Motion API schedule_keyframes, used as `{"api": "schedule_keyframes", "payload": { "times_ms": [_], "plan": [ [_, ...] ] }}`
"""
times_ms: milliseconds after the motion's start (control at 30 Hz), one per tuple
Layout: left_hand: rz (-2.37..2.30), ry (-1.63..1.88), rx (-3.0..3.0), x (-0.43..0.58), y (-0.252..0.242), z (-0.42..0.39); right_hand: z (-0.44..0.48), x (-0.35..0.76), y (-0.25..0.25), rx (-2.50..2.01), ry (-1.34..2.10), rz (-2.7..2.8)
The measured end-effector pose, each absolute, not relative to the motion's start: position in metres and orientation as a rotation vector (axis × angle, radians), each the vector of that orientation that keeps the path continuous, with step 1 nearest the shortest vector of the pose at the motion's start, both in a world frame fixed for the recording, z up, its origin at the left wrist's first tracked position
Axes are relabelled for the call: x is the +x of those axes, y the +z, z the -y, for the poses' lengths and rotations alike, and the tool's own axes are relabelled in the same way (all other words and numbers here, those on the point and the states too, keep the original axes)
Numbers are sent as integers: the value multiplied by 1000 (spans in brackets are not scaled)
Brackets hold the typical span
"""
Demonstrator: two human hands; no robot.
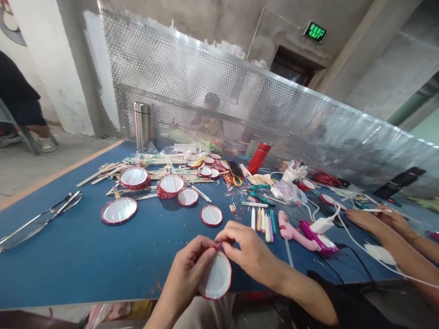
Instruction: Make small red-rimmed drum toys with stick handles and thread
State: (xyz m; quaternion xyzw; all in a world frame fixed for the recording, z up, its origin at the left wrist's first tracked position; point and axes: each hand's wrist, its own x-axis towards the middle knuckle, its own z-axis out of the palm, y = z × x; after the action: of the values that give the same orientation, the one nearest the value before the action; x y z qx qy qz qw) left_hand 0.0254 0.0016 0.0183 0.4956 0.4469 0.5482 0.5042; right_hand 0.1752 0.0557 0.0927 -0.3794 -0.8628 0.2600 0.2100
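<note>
A round white disc with a red rim [217,277] hangs tilted over the table's front edge. My left hand [192,265] is closed on its upper left side, with thumb and fingers at the rim. At the top of the disc, my right hand [248,249] pinches a small purple-pink piece [218,246] beside the left fingertips. Another red-rimmed disc [211,215] lies flat just beyond my hands. Farther left are a single disc [119,210] and stacks of similar discs [171,185].
On the blue table [68,260] are glasses [41,221], a steel flask [142,125], a red flask [259,158], wooden sticks [103,171], coloured pens [263,221], a pink glue gun [295,232] and white cables. Another person's hands [380,219] work at the right.
</note>
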Motion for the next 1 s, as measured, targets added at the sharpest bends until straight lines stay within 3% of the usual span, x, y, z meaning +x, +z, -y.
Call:
{"api": "schedule_keyframes", "payload": {
  "times_ms": [233, 433, 533, 767, 1000],
  "plan": [
    [-934, 1099, 1222, 22, 19, -4, -50, 167, 81, -1223, 1015, 1995],
    [-954, 1121, 1183, 24, 19, -5, -56, 170, 75, -1141, 1424, 1469],
    [-983, 1169, 1173, 26, 15, -7, -57, 181, 76, -1155, 1350, 1524],
    [-1084, 1183, 1178, 29, 15, -5, -31, 208, 82, -1275, 831, 1931],
    [-1165, 1176, 1226, 32, 20, -1, -1, 211, 77, -1339, 915, 2075]
  ]
}}
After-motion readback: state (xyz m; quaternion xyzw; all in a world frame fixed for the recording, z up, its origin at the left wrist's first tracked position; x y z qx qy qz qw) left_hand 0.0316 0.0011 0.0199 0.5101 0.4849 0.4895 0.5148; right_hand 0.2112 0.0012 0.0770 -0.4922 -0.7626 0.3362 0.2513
